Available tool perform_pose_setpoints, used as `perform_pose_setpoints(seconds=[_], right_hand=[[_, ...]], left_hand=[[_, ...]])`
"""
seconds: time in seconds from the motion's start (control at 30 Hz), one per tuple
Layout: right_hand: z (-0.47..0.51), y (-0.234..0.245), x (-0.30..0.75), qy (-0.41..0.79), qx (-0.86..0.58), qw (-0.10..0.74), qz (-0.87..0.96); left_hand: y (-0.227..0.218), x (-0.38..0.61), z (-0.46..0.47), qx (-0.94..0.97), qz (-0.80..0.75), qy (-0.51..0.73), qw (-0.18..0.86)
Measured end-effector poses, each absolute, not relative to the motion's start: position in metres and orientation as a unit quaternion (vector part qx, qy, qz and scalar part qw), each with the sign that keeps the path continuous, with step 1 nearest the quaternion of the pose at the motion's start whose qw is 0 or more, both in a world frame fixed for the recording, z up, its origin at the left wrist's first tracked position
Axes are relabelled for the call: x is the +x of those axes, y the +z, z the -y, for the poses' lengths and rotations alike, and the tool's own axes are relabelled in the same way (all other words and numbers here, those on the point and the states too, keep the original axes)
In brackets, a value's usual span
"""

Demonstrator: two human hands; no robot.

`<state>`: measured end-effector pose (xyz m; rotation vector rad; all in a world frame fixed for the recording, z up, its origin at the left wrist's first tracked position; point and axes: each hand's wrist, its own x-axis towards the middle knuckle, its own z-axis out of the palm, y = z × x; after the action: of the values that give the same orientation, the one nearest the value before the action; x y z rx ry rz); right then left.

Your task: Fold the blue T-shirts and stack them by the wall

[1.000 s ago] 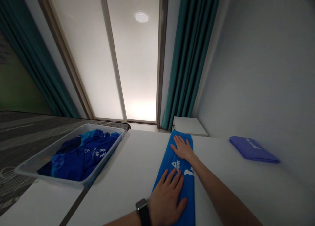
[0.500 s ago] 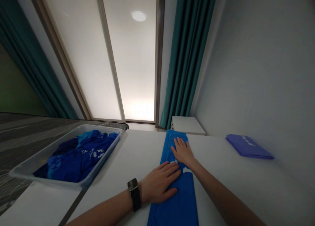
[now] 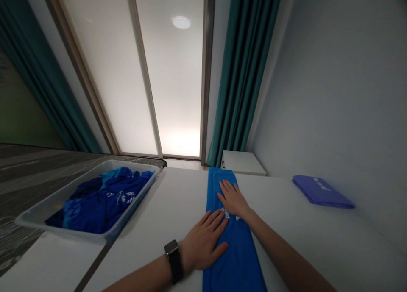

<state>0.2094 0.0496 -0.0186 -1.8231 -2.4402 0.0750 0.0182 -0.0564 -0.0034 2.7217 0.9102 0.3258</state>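
A long folded blue garment with white print lies lengthwise on the white table. My right hand rests flat on it, fingers spread, near its far end. My left hand, with a black-strapped watch on the wrist, presses flat against the garment's left edge. Neither hand grips the cloth. The two hands stand close together and partly hide the white print.
To the left, a translucent plastic tray holds crumpled blue clothes. A folded purple-blue garment lies by the wall at right. A small white cabinet stands beyond the table, beside a teal curtain.
My left hand has moved up and left from on the garment to its left edge. The garment's far end now lies further left, and its print is more covered.
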Motion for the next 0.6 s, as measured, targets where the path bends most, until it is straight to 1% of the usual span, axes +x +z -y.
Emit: perform_pose_setpoints(seconds=[0.1, 0.23, 0.5, 0.6], right_hand=[[-0.038, -0.014, 0.209, 0.032, -0.604, 0.049, 0.795], [-0.008, -0.01, 0.207, 0.062, -0.606, 0.042, 0.792], [0.047, -0.004, 0.194, 0.101, -0.569, 0.043, 0.815], [0.056, 0.0, 0.19, 0.118, -0.562, 0.046, 0.817]], left_hand=[[0.0, 0.012, 0.049, 0.926, -0.325, 0.133, 0.137], [0.0, 0.001, 0.02, 0.898, -0.381, 0.166, 0.143], [-0.011, 0.007, -0.04, 0.883, -0.414, 0.185, 0.12], [-0.011, 0.016, -0.058, 0.85, -0.445, 0.232, 0.159]])
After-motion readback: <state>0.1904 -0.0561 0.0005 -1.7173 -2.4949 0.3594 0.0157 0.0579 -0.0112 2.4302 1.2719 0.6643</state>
